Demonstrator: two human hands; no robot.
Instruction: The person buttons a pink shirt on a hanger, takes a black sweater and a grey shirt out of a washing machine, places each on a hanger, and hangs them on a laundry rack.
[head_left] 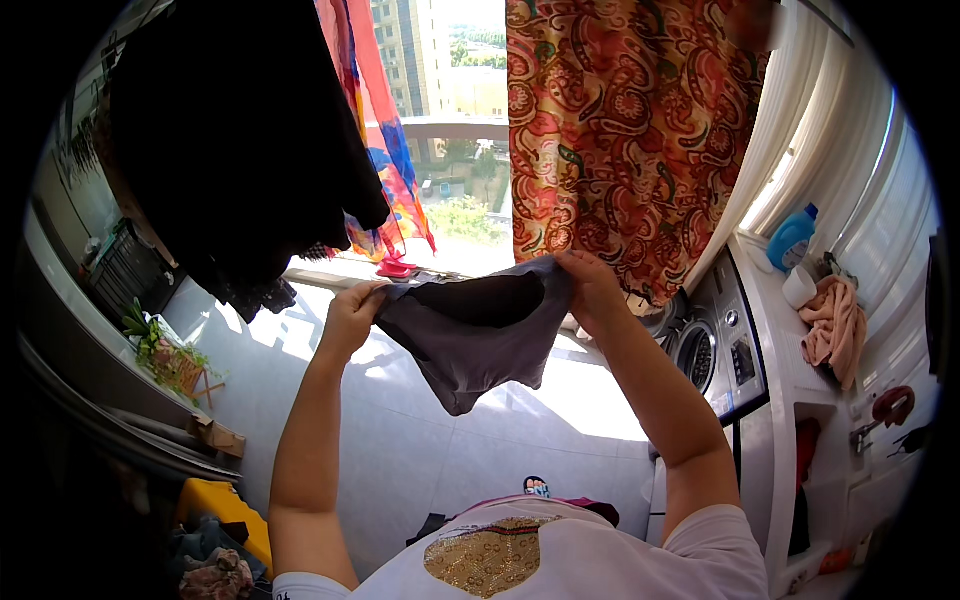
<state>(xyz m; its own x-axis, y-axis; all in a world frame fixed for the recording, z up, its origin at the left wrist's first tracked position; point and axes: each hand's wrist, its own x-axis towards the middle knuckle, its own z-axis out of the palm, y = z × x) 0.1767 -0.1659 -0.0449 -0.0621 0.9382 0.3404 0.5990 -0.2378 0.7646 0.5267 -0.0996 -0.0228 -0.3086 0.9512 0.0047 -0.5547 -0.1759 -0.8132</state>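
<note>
A pair of dark grey underpants (475, 345) is stretched out in front of me by its waistband, with the dark inside showing at the top. My left hand (350, 318) pinches the left end of the waistband. At the opposite end, my right hand (597, 293) grips the band between thumb and fingers. The lower part of the underpants hangs loose above the floor, touching nothing else.
Black clothing (230, 150) hangs at the left, a red paisley cloth (630, 140) at the right, before the window. A washing machine (700, 355) and a counter with a blue detergent bottle (793, 238) line the right. A yellow basket (250, 525) holds clothes at lower left.
</note>
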